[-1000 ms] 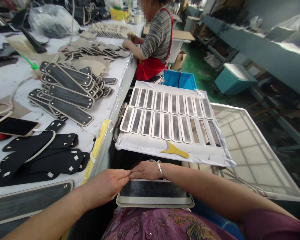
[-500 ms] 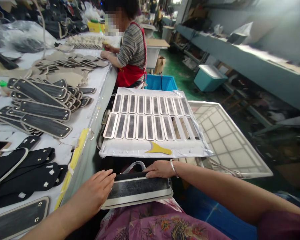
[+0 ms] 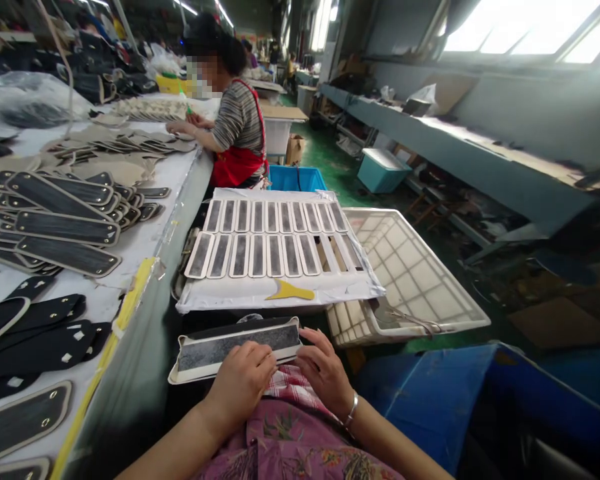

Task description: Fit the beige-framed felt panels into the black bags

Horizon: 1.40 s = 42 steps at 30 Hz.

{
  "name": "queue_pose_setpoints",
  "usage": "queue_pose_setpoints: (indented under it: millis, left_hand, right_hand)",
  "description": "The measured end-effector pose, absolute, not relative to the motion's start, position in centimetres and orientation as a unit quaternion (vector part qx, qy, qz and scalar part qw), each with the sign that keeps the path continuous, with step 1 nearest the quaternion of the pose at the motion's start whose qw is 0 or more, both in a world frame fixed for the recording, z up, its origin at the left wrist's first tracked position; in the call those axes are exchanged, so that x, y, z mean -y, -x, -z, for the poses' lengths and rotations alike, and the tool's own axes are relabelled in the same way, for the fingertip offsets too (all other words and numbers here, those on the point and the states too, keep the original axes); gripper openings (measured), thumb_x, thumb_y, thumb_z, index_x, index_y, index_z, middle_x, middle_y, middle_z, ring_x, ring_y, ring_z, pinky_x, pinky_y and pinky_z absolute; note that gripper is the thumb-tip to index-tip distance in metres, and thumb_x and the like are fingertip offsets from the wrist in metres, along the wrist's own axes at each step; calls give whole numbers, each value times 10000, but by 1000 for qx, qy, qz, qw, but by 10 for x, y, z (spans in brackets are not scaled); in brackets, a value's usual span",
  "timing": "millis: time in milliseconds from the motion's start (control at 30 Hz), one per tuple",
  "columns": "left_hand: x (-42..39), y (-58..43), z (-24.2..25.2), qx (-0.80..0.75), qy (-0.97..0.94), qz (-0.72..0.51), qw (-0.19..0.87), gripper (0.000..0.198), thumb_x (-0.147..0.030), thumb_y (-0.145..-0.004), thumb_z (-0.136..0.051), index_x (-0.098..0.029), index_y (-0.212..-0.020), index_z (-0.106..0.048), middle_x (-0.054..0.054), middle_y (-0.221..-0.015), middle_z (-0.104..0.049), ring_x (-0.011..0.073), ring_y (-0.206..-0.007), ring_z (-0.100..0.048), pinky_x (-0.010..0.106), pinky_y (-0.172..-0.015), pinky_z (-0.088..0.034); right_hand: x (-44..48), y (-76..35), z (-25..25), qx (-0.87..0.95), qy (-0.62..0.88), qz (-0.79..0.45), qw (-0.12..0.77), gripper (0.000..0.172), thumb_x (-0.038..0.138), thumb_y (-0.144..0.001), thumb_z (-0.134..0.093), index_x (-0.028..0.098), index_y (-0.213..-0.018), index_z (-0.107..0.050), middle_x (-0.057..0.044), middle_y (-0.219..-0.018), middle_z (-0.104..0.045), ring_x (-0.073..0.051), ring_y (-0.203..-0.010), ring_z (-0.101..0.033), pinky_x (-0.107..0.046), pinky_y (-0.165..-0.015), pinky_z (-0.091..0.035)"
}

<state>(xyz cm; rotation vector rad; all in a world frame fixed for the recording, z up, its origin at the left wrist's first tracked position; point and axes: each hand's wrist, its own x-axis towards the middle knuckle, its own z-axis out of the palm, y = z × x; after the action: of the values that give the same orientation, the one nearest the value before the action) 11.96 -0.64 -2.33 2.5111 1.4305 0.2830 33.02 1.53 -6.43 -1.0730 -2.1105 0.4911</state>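
Observation:
A long flat panel (image 3: 215,350) with a dark brushed middle and a cream border lies across my lap. My left hand (image 3: 243,380) grips its near edge with curled fingers. My right hand (image 3: 325,370) holds its right end, fingers bent over the corner. Just beyond, a white board (image 3: 280,293) carries two rows of small cream-framed dark strips (image 3: 260,237) and a yellow scraper-shaped piece (image 3: 289,291).
The worktable (image 3: 145,233) on my left bears stacks of dark panels (image 3: 60,217) and black pieces (image 3: 35,340). A co-worker in a red apron (image 3: 235,140) sits further along. A white plastic crate (image 3: 410,273) stands right of the board, with blue bins nearby.
My view has tilted up and right. Both hands have drawn back toward me onto the panel's near edge, and the panel sits tilted on my lap.

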Motion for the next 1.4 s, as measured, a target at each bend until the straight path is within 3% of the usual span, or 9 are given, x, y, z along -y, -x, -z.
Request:
queue_pose_setpoints:
  millis: [267,500,567,700,833,933,1167,1267,1400]
  left_hand:
    - [9,-125,30,-544,-820,-139,109,184,-231,-887,-455,-210,-816,-623,15,-927,-617,192,-863,-499,344,-770,-408]
    - [-2,-144,22,-612,-781,-88,89,113,-181,-825,-471,-187,-731,-533,31,-823,-563,206,-828,-502,336,-726,-394]
    - [-8,-146,21,-633,-764,-79,99,47,-171,-793,-489,-189,-757,-513,30,-820,-546,204,-821,-507,327,-720,-396]
    - [-19,-143,20,-635,-759,-73,125,45,-179,-764,-510,-193,-806,-503,30,-847,-521,192,-809,-519,309,-715,-404]
    - [-22,-141,19,-617,-771,-52,153,21,-181,-753,-521,-193,-767,-510,28,-832,-511,185,-801,-525,304,-708,-410]
    - [-20,-140,19,-619,-769,-52,153,32,-169,-762,-507,-190,-739,-508,28,-825,-508,178,-799,-522,304,-724,-415]
    - [5,-106,14,-605,-779,-120,112,25,-196,-815,-509,-177,-804,-522,43,-899,-513,194,-865,-481,343,-801,-403]
    - [14,-89,16,-586,-795,-106,113,181,-231,-880,-434,-182,-741,-540,30,-822,-535,188,-829,-485,344,-791,-395]
    - [17,-88,19,-603,-785,-112,94,212,-218,-887,-417,-180,-726,-549,33,-814,-563,189,-829,-493,335,-761,-388]
  right_hand:
    - [-23,-321,70,820,419,-156,357,81,215,-831,-547,215,-794,-619,-74,-1181,-555,-217,-1149,-461,-489,-1022,-295]
    - [-23,-303,66,793,499,-153,314,91,148,-789,-489,188,-724,-538,-111,-1283,-484,-234,-1237,-378,-489,-1025,-292]
    - [-24,-300,65,782,524,-158,299,52,153,-766,-498,180,-778,-541,-137,-1316,-446,-256,-1251,-359,-499,-1007,-318]
    - [-23,-299,62,780,548,-105,284,286,150,-777,-482,136,-1058,-536,-171,-1376,-365,-273,-1287,-307,-508,-1013,-317]
    - [-9,-301,70,869,413,34,270,377,84,-827,-380,136,-1165,-540,-104,-1376,-403,-239,-1318,-258,-454,-1085,-233]
    - [2,-299,82,906,344,100,224,442,86,-834,-348,46,-1256,-472,-142,-1378,-392,-259,-1313,-263,-411,-1088,-248]
    - [4,-290,85,909,349,147,172,497,160,-828,-385,-27,-1287,-403,-232,-1360,-375,-320,-1281,-308,-443,-1053,-284]
    - [4,-287,85,909,348,156,167,508,156,-807,-399,-42,-1275,-404,-244,-1343,-392,-336,-1270,-320,-449,-1035,-304]
    - [5,-282,87,911,343,153,170,525,154,-786,-419,-39,-1274,-400,-247,-1352,-377,-347,-1273,-309,-463,-1012,-324]
